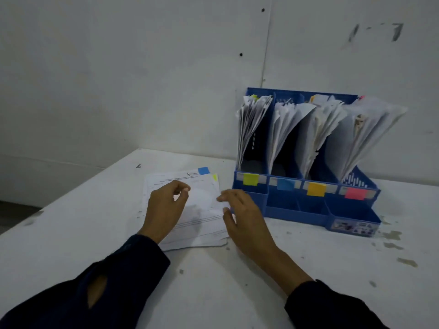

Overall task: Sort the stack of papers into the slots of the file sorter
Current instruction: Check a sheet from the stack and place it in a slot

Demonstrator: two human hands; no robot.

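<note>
1. The left hand rests over the left part of the stack of papers, its fingers curled, thumb and forefinger tips close together; whether they pinch a sheet I cannot tell.
2. The stack lies flat on the white bench, just left of the file sorter. Its long axis runs away from the person, tilted slightly, with the printed heading at the far end.
3. A blue tab and a yellow-green tab stick out at the stack's far right corner.
4. The right hand sits at the stack's right edge, fingers spread apart and relaxed, tips touching the paper.
5. The blue file sorter stands against the wall, four slots full of leaning sheets, labelled yellow-green, blue, orange, pink.
</note>
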